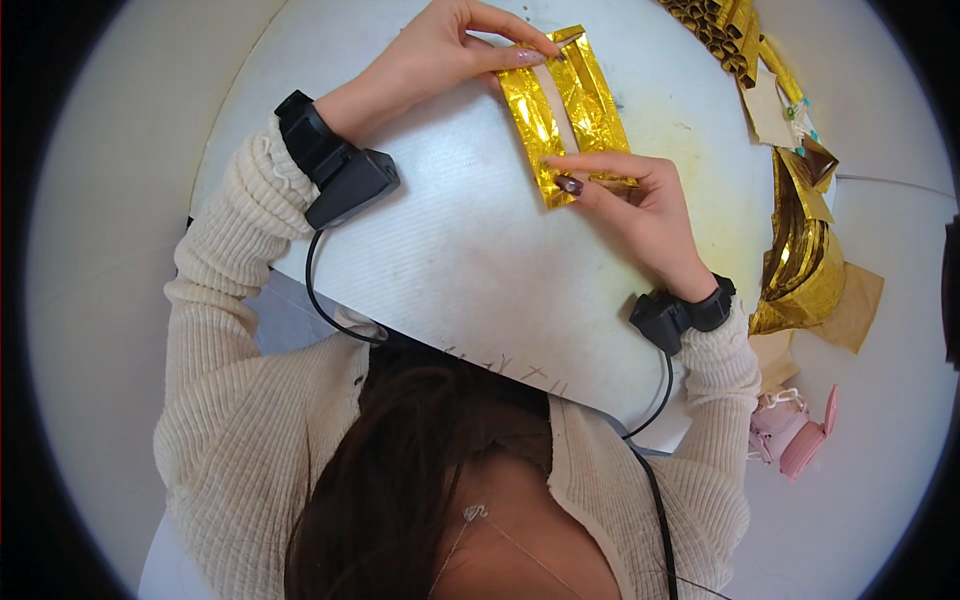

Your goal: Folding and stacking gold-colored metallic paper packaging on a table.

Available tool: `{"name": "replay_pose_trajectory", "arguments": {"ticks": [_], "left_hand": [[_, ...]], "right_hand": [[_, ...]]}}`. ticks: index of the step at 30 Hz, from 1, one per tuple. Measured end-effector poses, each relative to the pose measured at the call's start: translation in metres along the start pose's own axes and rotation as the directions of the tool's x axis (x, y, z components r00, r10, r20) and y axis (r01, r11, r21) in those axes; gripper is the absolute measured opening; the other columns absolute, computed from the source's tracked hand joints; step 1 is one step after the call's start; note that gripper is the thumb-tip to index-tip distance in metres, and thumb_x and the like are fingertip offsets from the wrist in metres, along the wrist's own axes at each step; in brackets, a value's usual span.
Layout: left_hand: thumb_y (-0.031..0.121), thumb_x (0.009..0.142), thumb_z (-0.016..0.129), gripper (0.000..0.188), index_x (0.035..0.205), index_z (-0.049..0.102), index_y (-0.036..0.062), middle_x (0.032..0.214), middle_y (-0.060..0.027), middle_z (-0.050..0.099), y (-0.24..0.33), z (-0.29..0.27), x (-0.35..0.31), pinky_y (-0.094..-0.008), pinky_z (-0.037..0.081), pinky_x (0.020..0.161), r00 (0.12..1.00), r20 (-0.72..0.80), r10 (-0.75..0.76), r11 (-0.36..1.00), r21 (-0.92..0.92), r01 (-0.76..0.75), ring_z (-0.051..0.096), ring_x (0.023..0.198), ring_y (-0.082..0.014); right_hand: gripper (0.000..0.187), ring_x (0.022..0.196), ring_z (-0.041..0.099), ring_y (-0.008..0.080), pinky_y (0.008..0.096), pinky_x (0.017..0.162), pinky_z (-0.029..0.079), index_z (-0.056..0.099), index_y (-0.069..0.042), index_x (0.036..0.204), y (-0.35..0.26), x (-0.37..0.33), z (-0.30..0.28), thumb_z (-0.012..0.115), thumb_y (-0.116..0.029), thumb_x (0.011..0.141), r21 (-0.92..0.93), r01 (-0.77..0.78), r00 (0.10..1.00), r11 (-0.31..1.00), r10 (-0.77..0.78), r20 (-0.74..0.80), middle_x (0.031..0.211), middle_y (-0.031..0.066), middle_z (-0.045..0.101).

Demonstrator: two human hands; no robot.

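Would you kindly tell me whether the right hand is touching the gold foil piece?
Touching. The head view shows the right hand with its thumb resting on the lower end of the gold foil piece.

And here's the foil point(597, 100), over the far half of the board point(450, 250), left hand point(435, 45) at its far end, right hand point(645, 205) at its near end! Out past the right hand, the stack point(808, 265) sits beside the board's right edge, paper point(858, 305) jutting out to its right. Behind the stack, far right, the rolls point(712, 25)! Nearer the body, in front of the stack, the case point(806, 448), just right of the right sleeve point(718, 370).
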State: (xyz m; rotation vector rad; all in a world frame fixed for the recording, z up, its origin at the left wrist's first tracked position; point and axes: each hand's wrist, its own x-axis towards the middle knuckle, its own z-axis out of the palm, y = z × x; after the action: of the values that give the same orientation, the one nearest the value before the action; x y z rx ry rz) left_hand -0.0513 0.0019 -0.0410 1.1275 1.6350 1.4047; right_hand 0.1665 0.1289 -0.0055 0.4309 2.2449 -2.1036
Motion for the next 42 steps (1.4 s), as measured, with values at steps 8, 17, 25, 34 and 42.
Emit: {"name": "replay_pose_trajectory", "arguments": {"ticks": [8,17,25,34,42], "left_hand": [[0.012,0.089,0.063,0.019,0.105,0.067,0.0029,0.103,-0.0031,0.067,0.005,0.000,0.003,-0.0191,0.049,0.075,0.984,0.131,0.122,0.991,0.045,-0.129,0.063,0.084,-0.0072],[0.003,0.086,0.064,0.010,0.096,0.064,0.0019,0.099,-0.0026,0.065,0.011,-0.001,-0.001,-0.0177,0.048,0.076,1.000,0.026,-0.007,0.992,-0.128,0.010,0.064,0.082,-0.0071],[0.002,0.084,0.067,0.010,0.092,0.061,0.0019,0.093,0.0001,0.063,0.024,0.003,-0.003,-0.0177,0.047,0.071,0.991,-0.031,-0.134,0.967,-0.225,0.123,0.064,0.078,-0.0064],[0.004,0.087,0.064,0.015,0.101,0.063,0.0010,0.098,-0.0024,0.064,0.028,0.004,-0.005,-0.0190,0.050,0.076,0.999,-0.040,-0.023,0.982,-0.186,0.015,0.065,0.082,-0.0081],[0.020,0.100,0.046,0.028,0.118,0.059,0.0041,0.104,-0.0031,0.065,0.034,0.009,-0.006,-0.0219,0.049,0.080,0.999,-0.003,0.047,0.926,-0.374,-0.044,0.061,0.093,-0.0081]], "right_hand": [[0.030,0.085,0.066,0.0149,0.0264,0.073,0.058,0.049,-0.002,0.110,0.002,0.002,-0.009,0.061,0.007,0.085,0.105,0.016,0.998,0.994,-0.010,-0.056,0.097,0.0126,0.065],[0.045,0.077,0.069,0.0205,0.0244,0.065,0.056,0.031,-0.008,0.104,0.004,0.005,-0.021,0.064,0.011,0.081,0.100,0.208,0.893,0.973,-0.147,-0.426,0.085,0.0156,0.065],[0.027,0.081,0.068,0.0132,0.0181,0.067,0.051,0.059,0.003,0.103,0.007,0.005,-0.026,0.066,0.012,0.079,0.072,0.184,0.858,0.980,-0.124,-0.498,0.084,0.0099,0.068],[0.026,0.073,0.062,0.0064,0.0188,0.068,0.051,0.063,0.002,0.114,0.014,0.011,-0.032,0.061,-0.001,0.088,0.113,0.151,0.860,0.982,-0.075,-0.504,0.087,0.0062,0.069],[0.026,0.074,0.063,0.0084,0.0211,0.068,0.054,0.059,0.005,0.113,0.022,0.009,-0.037,0.061,-0.001,0.088,0.174,0.151,0.860,0.973,-0.043,-0.508,0.089,0.0088,0.070]]}}
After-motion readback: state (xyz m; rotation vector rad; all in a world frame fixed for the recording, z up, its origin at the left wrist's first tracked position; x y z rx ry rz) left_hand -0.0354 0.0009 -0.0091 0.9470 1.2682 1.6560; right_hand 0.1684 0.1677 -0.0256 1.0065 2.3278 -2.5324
